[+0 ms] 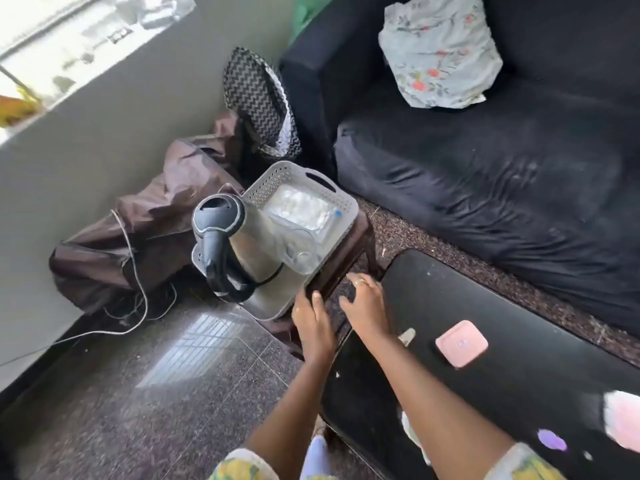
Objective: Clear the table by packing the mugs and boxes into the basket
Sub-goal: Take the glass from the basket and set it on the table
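Note:
A grey perforated basket (263, 183) stands on a dark brown stool (349, 251) beside the black table (450, 292). In it are a steel kettle (239, 244) with a black handle, a clear plastic box (304, 209) and a glass mug (303, 259). On the table lies a pink box (461, 344). My left hand (313, 323) grips the stool's near edge just below the basket's front corner. My right hand (363, 301) curls over the stool's near corner, next to the table's end. What lies under my fingers is hidden.
A black sofa (502, 174) with a floral cushion (440, 53) lies behind the table. A brown cloth heap (145, 216), a patterned bag (256, 98) and white cables (138, 282) sit by the wall. Another pink object (623, 419) shows at the table's right edge.

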